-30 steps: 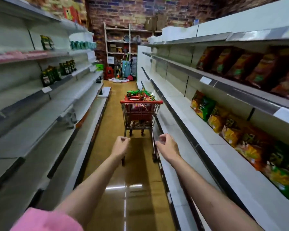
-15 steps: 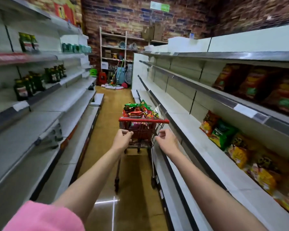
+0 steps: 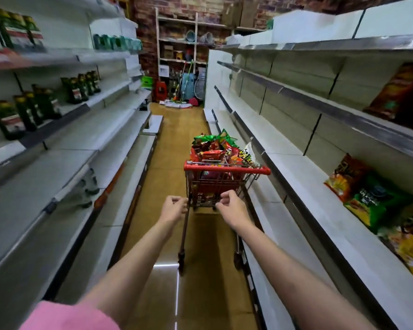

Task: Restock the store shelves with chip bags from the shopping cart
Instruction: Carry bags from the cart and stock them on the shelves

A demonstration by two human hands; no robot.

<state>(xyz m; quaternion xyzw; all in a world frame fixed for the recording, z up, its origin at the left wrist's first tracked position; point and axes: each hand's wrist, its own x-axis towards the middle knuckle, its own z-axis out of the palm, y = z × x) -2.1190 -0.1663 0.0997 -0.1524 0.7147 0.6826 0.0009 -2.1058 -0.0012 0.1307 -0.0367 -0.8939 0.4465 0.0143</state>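
A small red shopping cart [image 3: 227,168] stands in the aisle ahead, close to the right shelving, piled with chip bags [image 3: 221,151] in red, green and yellow. Both my arms reach forward. My left hand [image 3: 174,208] and my right hand [image 3: 231,207] hover short of the red handle, fingers curled, holding nothing. On the right shelves [image 3: 324,210] more chip bags [image 3: 372,198] lie on the middle level, and a dark red bag [image 3: 401,91] stands on the level above.
Left shelving [image 3: 65,163] carries dark green bottles [image 3: 34,108] and green packs higher up. At the aisle's far end a brick wall, a storage rack [image 3: 177,44], mops and buckets close the way. The tan floor [image 3: 172,148] runs left of the cart.
I have walked up the aisle, so the cart is much nearer and larger. Both hands stay stretched toward it with curled fingers; the stocked chip bags slid off to the right.
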